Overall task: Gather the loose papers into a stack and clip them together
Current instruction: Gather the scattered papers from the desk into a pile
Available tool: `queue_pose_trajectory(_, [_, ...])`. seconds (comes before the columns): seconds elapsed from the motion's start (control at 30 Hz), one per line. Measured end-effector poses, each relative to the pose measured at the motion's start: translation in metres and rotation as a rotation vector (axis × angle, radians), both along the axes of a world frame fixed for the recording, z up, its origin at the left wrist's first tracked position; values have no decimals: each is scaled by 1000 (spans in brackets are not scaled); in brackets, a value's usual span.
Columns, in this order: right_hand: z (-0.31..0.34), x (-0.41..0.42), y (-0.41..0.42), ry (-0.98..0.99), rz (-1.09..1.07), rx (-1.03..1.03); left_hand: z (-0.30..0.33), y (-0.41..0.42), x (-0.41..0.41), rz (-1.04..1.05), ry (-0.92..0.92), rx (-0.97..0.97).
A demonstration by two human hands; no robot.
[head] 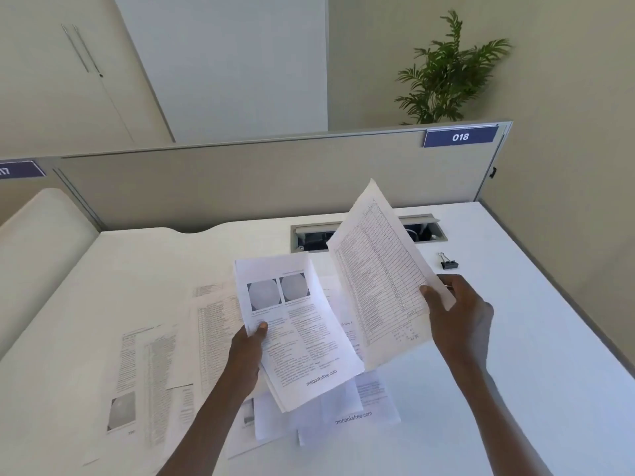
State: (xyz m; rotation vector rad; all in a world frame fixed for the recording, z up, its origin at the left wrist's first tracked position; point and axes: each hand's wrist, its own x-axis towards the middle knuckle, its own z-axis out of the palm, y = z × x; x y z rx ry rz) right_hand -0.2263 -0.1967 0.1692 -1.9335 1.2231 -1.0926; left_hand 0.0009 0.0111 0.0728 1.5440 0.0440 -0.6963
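**Q:** While both hands are raised over the white desk (pixel 515 338), what does each one hold?

**A:** The left hand (pixel 245 352) pinches a small sheaf of printed pages (pixel 299 334), thumb on top at the left edge, fingers hidden beneath. The top page shows two round grey pictures and two columns of text. The right hand (pixel 457 314) grips a table sheet (pixel 381 286) by its right edge, thumb on the front, fingers behind; this sheet stands tilted up, its lower corner just beside the sheaf.

**Q:** Where are the other papers?

**A:** Loose sheets (pixel 154 372) lie flat and overlapping on the desk, under and left of the hands.

**Q:** And the clip?

**A:** A black binder clip (pixel 448 262) lies on the desk beyond the right hand, apart from every paper, near an open cable hatch (pixel 309 237). Behind stands a partition (pixel 240 187) with a blue label reading 018 (pixel 460 137).
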Motion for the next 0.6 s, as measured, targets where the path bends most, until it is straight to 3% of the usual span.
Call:
queue_pose_trajectory(0.37, [-24,15,16,-292,266,587,23,-10,-26,12,185,-227])
queue_pose_trajectory(0.5, [-45,25,28,-218,249,604,29,-9,-23,-10,249,-248])
queue_pose_trajectory(0.6, [-48,29,35,-110,228,478,29,-8,-18,-6,251,-273])
